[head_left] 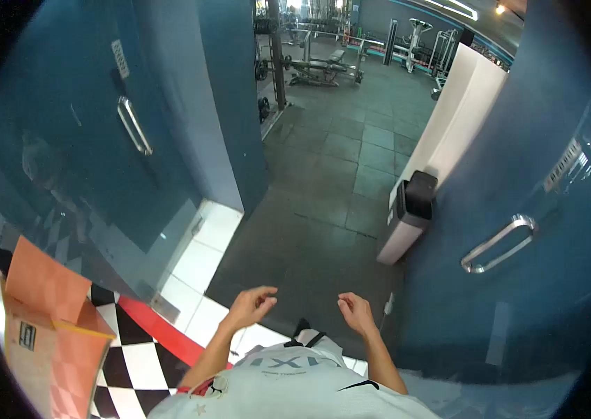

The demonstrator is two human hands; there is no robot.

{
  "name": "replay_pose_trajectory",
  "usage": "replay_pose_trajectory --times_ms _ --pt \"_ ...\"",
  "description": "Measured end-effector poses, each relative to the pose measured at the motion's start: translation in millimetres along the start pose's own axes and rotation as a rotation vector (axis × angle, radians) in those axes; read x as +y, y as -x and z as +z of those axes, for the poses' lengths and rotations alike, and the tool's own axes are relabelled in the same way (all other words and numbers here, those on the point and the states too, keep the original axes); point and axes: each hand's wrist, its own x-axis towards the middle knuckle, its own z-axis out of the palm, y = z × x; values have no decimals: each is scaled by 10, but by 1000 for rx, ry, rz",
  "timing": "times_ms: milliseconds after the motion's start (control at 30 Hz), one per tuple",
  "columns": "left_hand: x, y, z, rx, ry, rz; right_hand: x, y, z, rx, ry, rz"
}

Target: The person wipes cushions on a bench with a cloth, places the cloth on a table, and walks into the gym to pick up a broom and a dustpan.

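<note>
My left hand (251, 308) is held out in front of my body with its fingers loosely bent and the thumb apart from them. Level with it, my right hand (356, 311) hangs in the air, fingers slightly curled and nothing in them. Neither hand touches anything. Below both is the dark tiled floor (295, 244) of a doorway. To the right of my right hand stands a glass door (449, 328) with a metal pull handle (498, 244). On the left is another glass door (65, 160) with a similar handle (134, 126).
A bin with a black top (415, 199) stands by a white column (452, 105) on the right. Ahead are a weight bench (323, 68) and gym machines (417, 45). An orange-and-tan counter (48, 307) stands at lower left, beside the checkered floor (131, 363).
</note>
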Motion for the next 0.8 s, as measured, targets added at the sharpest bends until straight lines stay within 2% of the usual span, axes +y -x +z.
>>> replay_pose_trajectory --times_ms 100,167,200,300,400,467,567,667,800 --pt "-109 -556 -193 -20 39 -130 -345 -1354 -103 -91 2 -155" --pt "-498 -896 -236 134 118 -207 -569 -2173 -137 -139 -14 -250" --pt "-650 -1073 -295 162 159 -312 -629 -2545 -128 -161 -29 -303" --pt "-1333 -1721 -274 309 338 -384 -645 -3420 -100 -208 -65 -385" --pt "-1735 -2648 -212 345 274 -448 -346 -4201 -62 -194 -90 -380" --pt "-1993 -3486 -166 293 238 -363 41 -4695 20 -176 -109 -321" --pt "-2140 -4867 -186 196 159 -270 780 -5394 68 -100 56 -179" --pt "-1896 -6304 -216 71 31 -104 1479 -5947 -134 -15 -122 30" --pt "-1522 -8023 5 -177 34 46 2033 -6893 -780 133 -39 181"
